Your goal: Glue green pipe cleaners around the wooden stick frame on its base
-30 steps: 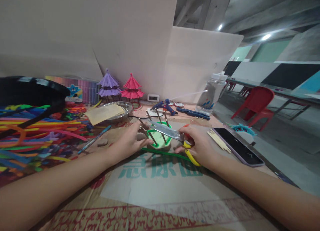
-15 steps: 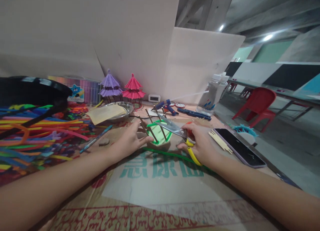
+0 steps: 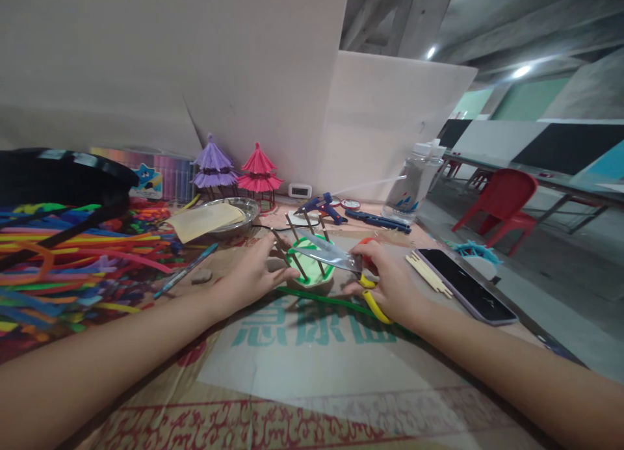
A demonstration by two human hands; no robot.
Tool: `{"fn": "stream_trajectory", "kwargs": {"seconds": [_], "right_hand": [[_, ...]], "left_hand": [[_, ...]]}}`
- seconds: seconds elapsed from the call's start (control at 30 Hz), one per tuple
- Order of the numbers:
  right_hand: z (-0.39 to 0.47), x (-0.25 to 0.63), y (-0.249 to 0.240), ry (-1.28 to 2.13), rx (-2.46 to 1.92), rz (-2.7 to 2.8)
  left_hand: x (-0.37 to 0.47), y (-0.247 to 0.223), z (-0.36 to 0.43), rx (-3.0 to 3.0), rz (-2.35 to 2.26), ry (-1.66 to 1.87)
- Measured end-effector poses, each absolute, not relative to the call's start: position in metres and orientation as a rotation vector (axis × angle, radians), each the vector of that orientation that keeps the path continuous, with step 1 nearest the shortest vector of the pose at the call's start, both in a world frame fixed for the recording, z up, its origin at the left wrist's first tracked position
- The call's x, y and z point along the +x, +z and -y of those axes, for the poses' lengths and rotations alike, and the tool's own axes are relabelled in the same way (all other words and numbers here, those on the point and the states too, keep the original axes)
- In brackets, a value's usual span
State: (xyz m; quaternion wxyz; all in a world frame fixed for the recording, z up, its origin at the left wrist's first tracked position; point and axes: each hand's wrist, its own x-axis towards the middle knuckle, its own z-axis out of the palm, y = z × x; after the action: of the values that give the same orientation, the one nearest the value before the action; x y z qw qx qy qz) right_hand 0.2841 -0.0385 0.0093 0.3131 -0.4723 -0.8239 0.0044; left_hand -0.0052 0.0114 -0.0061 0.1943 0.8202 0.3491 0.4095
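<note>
A small base [image 3: 312, 268] edged with green pipe cleaner has several brown sticks standing up from it. My left hand [image 3: 256, 264] holds this base at its left side, with the thumb at the near edge. In my right hand [image 3: 390, 281] are scissors [image 3: 336, 255] with yellow and orange handles, their blades parted and pointing left over the base among the sticks. A green pipe cleaner [image 3: 331, 299] lies on the cardboard just in front of the base and runs under my right hand.
Colourful pipe cleaners [image 3: 88, 261] and a blue pen [image 3: 185, 271] lie left. Behind stand purple [image 3: 214, 164] and pink [image 3: 259, 170] pavilions, a metal dish [image 3: 251, 209], a glue gun [image 3: 322, 206] and a bottle [image 3: 412, 183]. Pale sticks [image 3: 429, 276] and a phone [image 3: 465, 286] lie right.
The scissors' blades have swung slightly lower and to the left over the base. The base is tilted a little differently, its sticks shifted slightly. Both hands stay in nearly the same place.
</note>
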Motion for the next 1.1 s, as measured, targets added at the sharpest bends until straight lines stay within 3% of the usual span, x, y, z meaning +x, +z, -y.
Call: {"fn": "stream_trajectory", "kwargs": {"seconds": [0.83, 1.1], "right_hand": [[0.036, 0.283, 0.007, 0.049, -1.229, 2.130], [0.024, 0.283, 0.011, 0.107, -1.224, 1.861]], "left_hand": [[-0.006, -0.007, -0.012, 2.332, -0.936, 1.148], [-0.007, -0.010, -0.016, 2.214, -0.955, 1.125]]}}
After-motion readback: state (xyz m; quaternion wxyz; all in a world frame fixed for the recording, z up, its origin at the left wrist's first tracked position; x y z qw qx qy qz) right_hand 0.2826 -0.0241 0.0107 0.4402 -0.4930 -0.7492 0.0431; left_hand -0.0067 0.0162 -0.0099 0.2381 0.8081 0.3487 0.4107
